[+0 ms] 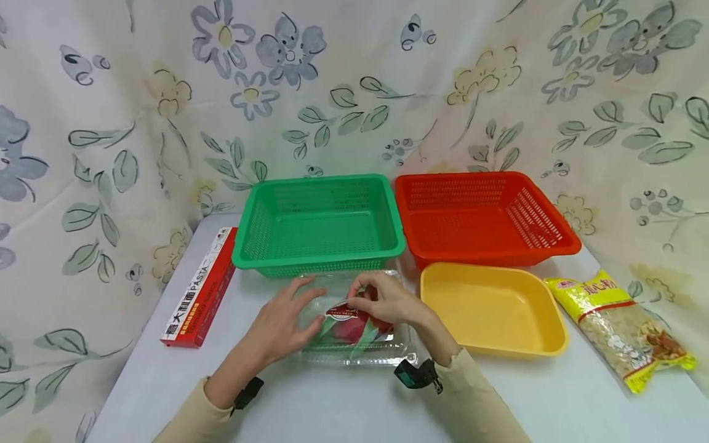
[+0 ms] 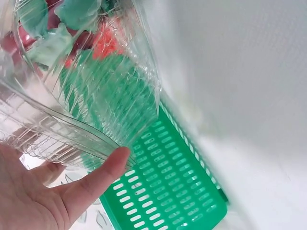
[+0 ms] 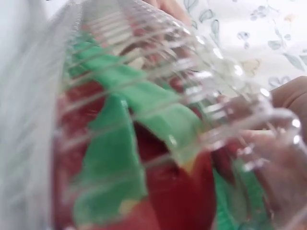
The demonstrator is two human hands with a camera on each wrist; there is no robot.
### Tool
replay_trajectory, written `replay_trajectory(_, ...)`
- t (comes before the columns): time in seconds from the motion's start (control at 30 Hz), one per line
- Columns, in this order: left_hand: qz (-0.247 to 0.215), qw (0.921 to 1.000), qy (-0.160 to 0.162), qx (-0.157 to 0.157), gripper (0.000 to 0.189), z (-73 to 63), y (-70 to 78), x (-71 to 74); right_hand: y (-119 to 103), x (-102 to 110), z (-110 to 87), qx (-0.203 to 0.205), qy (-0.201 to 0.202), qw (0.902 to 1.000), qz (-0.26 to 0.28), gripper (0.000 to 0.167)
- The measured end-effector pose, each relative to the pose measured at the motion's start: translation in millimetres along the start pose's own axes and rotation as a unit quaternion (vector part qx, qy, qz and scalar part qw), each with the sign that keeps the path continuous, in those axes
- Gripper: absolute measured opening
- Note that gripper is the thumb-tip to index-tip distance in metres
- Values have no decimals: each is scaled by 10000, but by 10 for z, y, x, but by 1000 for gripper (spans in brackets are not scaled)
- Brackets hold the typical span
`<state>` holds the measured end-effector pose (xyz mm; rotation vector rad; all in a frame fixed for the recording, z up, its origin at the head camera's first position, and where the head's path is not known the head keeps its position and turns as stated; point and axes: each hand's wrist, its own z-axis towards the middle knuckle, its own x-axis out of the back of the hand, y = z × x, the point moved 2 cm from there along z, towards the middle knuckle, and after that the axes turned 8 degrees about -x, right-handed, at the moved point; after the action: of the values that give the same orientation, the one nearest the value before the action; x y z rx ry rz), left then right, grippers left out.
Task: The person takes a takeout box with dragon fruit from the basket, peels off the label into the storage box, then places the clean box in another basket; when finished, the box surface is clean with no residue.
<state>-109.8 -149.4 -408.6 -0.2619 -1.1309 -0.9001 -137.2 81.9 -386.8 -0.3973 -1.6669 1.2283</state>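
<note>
A clear plastic clamshell box (image 1: 376, 355) lies on the table in front of the green basket. Red and green pieces (image 1: 349, 332) show through its lid, their kind unclear, and a dark red label (image 1: 341, 311) sits on top. My right hand (image 1: 390, 298) pinches at the label's upper edge between thumb and fingers. Spread over the box's left side is my left hand (image 1: 282, 323); in the left wrist view its thumb (image 2: 103, 178) touches the box's clear edge. Ridged plastic and blurred contents (image 3: 115, 158) fill much of the right wrist view.
The green basket (image 1: 318, 263) and a red basket (image 1: 493, 255) stand behind. A yellow tray (image 1: 493, 307) is right of the box. Farther right lies a yellow-ended food bag (image 1: 620, 326); a red pasta box (image 1: 199, 289) is at left. A floral curtain (image 1: 343, 92) hangs behind.
</note>
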Motion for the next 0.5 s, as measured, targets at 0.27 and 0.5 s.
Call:
replay_trajectory(0.27, -4, 9999, -137, 98, 41, -19, 40, 28, 7, -13, -13, 22, -4, 9997, 236, 5)
replay_trajectory(0.5, -81, 9998, -107, 125, 41, -25, 40, -3, 48, -9, -13, 8, 176, 9992, 358, 5)
